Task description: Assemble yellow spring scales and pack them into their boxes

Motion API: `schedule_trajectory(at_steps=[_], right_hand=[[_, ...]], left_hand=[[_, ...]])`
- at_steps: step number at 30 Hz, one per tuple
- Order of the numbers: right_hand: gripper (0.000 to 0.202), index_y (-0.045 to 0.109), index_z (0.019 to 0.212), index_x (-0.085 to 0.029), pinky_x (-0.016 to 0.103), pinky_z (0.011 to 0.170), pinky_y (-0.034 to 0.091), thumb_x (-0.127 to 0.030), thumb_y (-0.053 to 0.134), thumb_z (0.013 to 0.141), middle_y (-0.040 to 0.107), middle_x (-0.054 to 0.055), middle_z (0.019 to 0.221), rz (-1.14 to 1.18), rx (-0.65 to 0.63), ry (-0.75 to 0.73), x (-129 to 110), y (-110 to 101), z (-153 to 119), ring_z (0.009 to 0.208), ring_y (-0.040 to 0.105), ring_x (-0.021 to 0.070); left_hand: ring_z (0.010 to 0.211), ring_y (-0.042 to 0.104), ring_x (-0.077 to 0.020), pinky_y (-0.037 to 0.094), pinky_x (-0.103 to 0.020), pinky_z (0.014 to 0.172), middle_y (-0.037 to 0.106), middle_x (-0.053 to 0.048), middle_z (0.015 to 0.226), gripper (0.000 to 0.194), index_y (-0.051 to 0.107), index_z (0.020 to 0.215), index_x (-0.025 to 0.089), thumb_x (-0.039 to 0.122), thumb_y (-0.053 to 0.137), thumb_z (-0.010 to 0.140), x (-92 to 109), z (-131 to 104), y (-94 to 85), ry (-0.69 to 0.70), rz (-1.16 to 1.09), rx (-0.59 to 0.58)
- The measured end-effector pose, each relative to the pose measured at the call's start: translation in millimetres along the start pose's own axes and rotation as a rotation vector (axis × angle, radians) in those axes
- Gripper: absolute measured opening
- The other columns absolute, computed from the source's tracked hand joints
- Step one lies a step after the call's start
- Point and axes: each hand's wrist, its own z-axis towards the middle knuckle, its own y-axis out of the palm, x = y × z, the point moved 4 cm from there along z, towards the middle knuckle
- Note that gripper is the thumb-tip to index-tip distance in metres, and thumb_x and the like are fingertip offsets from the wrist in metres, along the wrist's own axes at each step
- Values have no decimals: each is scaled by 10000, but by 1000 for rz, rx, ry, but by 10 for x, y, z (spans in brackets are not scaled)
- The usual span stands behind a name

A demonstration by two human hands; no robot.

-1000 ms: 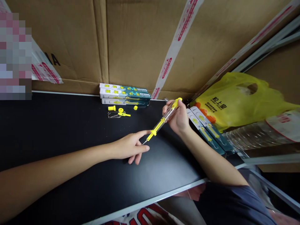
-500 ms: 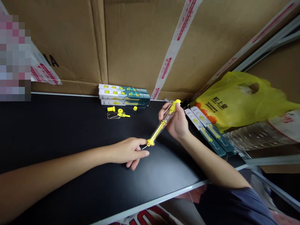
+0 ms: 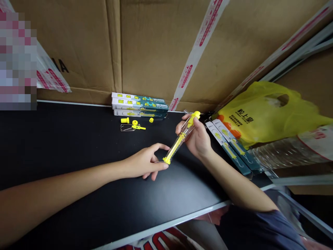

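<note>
The yellow rod (image 3: 177, 145), which stuck out past the near end a second ago, now sits inside the clear spring scale (image 3: 182, 134), tilted above the black table (image 3: 91, 139). The right hand (image 3: 199, 139) stays clamped around its far end. At its near end, the left hand's (image 3: 142, 161) thumb and forefinger stand apart; I cannot tell whether they touch the wire hook (image 3: 159, 161).
</note>
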Motion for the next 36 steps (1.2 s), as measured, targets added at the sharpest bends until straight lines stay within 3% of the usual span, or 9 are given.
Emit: schedule_trajectory(at_steps=[12,16,19,23,27,29,32,33,36], right_hand=[[341,619,999,-217,301,706,529,-521,587,849,684,25,819,-79,-135,96,84,165,-168,747,642,157],[304,660,1039,-248,370,936,497,-487,586,867,661,49,1126,-173,3,-93,28,105,-150,1064,602,194],[300,653,1139,-280,423,1067,411,-439,538,913,545,43,1349,-287,-97,-198,57,176,-204,1275,481,226],[393,526,1336,-328,458,1132,333,-418,443,963,319,20,1537,-381,-343,-257,143,399,-388,1401,338,249],[500,326,1468,-332,466,1171,256,-432,381,981,255,34,1572,-536,-463,-275,63,474,-418,1438,273,240],[601,208,1508,-317,479,1159,272,-453,416,962,273,58,1567,-656,-552,-254,-51,379,-338,1429,292,246],[718,253,1497,-266,515,1145,268,-426,574,875,342,104,1527,-1113,-588,-279,-245,-20,-181,1404,317,297],[680,294,1480,-240,524,1126,289,-396,566,877,386,127,1494,-1298,-476,-274,-312,-236,-127,1365,369,307],[458,519,1289,-93,536,984,398,-348,481,910,568,236,1222,-1841,118,-130,-498,-988,-100,1172,513,370]], left_hand=[[356,483,-9,374,-154,334,685,-32,1091,527,419,1272,269,317,653,803,41,-75,8,181,121,246],[407,442,-6,406,-183,427,655,-34,1148,464,425,1274,250,332,604,853,176,-164,-133,306,229,528],[570,517,-60,483,-238,621,616,-51,1168,392,464,1234,225,347,576,879,273,-226,-221,426,347,721],[1068,568,-200,431,-344,955,592,-83,1208,350,460,1243,202,327,517,921,281,-192,-139,501,430,570],[837,612,-150,477,-300,827,623,-49,981,348,387,1288,184,307,419,964,196,-146,-38,427,240,381],[712,578,-126,478,-277,744,586,-16,873,345,383,1277,182,317,416,961,172,-141,-41,397,198,396],[646,539,-106,462,-250,676,550,5,832,315,400,1225,188,338,426,950,151,-132,-82,370,147,433],[632,529,-101,454,-244,657,548,7,831,305,407,1208,190,343,429,945,144,-128,-97,361,133,438],[612,501,-101,419,-232,616,548,13,815,278,449,1156,197,341,460,919,133,-123,-137,340,145,463]])
